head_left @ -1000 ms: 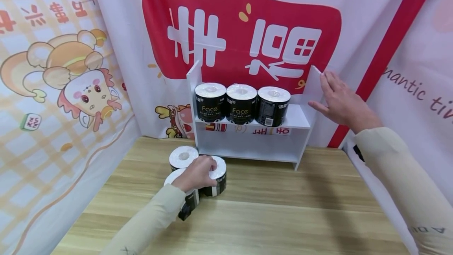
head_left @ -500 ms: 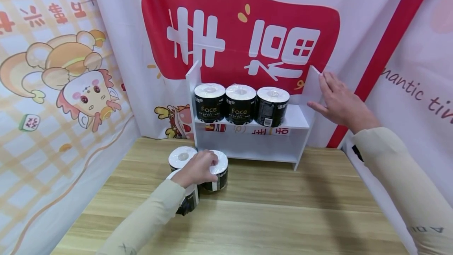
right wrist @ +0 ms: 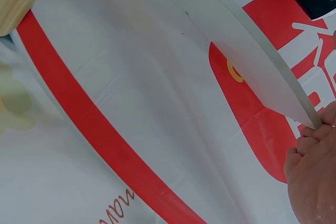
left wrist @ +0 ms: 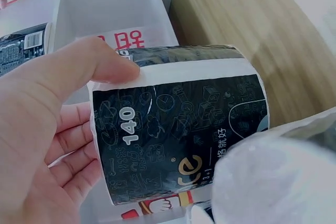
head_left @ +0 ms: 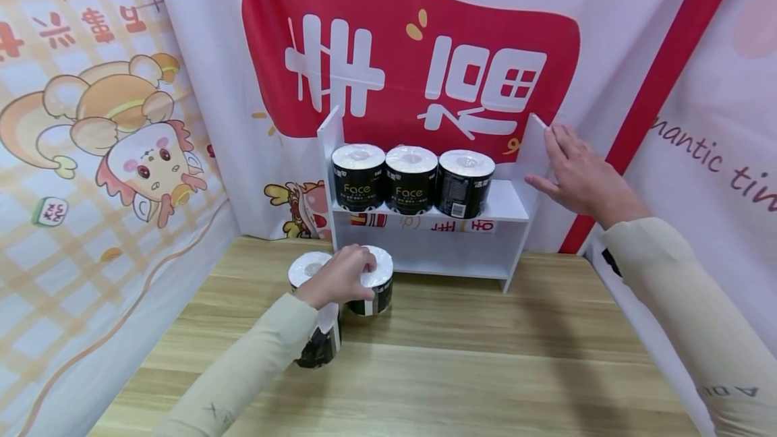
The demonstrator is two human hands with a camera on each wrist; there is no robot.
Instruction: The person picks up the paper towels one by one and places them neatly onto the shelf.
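My left hand (head_left: 340, 276) grips a toilet paper roll (head_left: 381, 266) in black-and-white wrapping, in front of the shelf's lower left. The left wrist view shows the thumb on one side of this roll and the fingers passing behind it. Two more rolls stand by that hand: one behind (head_left: 306, 266), one in front (head_left: 322, 341), partly hidden by the forearm. At the white shelf (head_left: 514, 199), my right hand (head_left: 585, 174) rests with extended fingers on the top of the right side panel, thumb toward the inside. Three wrapped rolls (head_left: 411, 184) line the upper board from the left.
The shelf stands at the back of a wood-grain table (head_left: 461, 363). Printed cloth (head_left: 200, 52) hangs behind it and on both sides. A lower board (head_left: 443, 270) runs beneath the rolls. Bare board shows right of the third roll.
My left hand has moved upward in the head view and slightly right with the roll, away from the front roll. The right hand keeps its place on the panel.
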